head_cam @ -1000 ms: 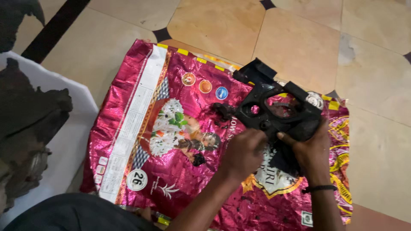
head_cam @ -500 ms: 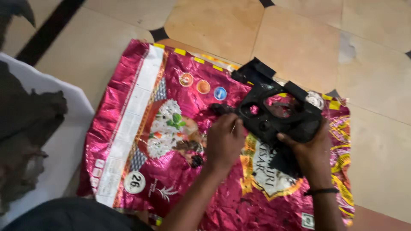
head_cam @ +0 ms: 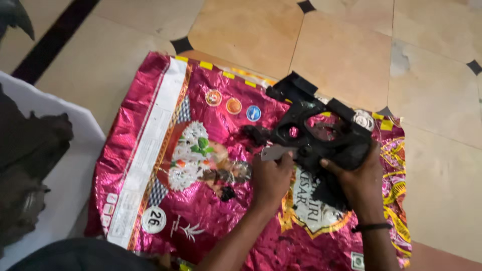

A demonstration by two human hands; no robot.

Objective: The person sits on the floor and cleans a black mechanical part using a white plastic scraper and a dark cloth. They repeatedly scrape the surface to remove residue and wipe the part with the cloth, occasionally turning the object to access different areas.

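Leftward moved left hand (head_cam: 271, 178) now grips a grey blade (head_cam: 275, 152); right hand (head_cam: 357, 175) clasps the black frame (head_cam: 321, 140) above the pink sack (head_cam: 201, 165).

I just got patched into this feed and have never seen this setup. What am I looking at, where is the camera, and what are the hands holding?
There is no machine here: a person works with two bare hands. The one picture comes from a camera worn on their head, looking down. On the tan tiled floor lies a flattened shiny pink foil sack, used as a mat. The right hand grips a grimy black plastic frame with openings. The left hand holds a small flat grey blade-like tool against it. Black crumbs lie on the sack.
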